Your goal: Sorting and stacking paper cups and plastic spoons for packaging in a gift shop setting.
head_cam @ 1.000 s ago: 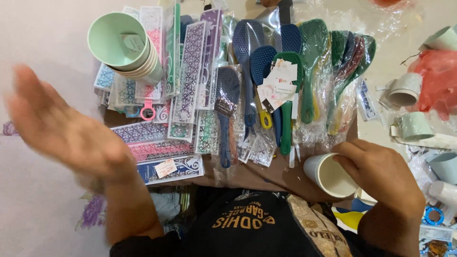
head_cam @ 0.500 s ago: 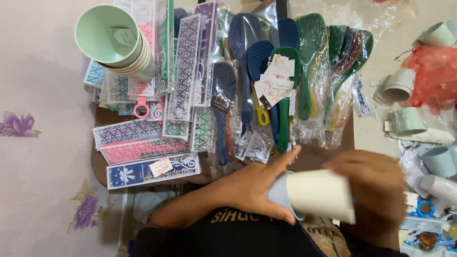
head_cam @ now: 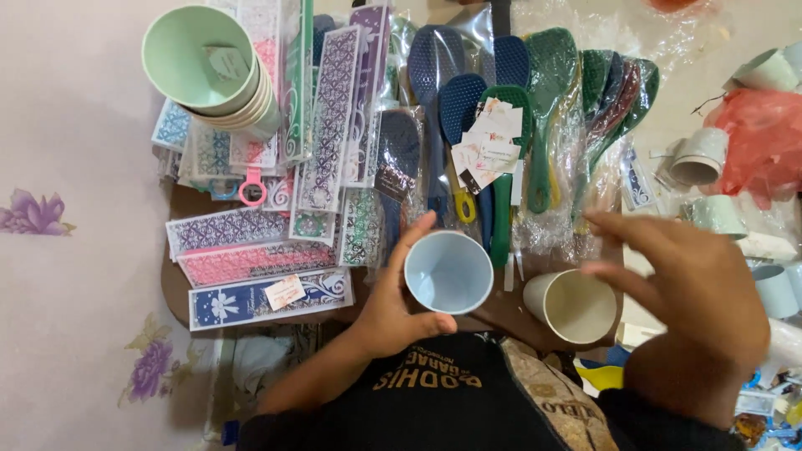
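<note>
My left hand (head_cam: 393, 305) grips a pale blue cup (head_cam: 449, 271) from its left side, mouth up, over the near edge of the brown board (head_cam: 180, 288). A cream cup (head_cam: 578, 306) stands just to its right on the board. My right hand (head_cam: 689, 288) hovers above and right of the cream cup with fingers spread, holding nothing.
A stack of green cups (head_cam: 205, 67) stands at the far left. Flat patterned packs (head_cam: 251, 263) cover the left of the board; wrapped blue and green hairbrushes (head_cam: 501, 125) lie in the middle. More cups (head_cam: 700, 157) and a red bag (head_cam: 764, 138) sit at the right.
My left hand swung in from the far left and took the blue cup out of the cream one. My right hand let go; the cream cup now stands on the board.
</note>
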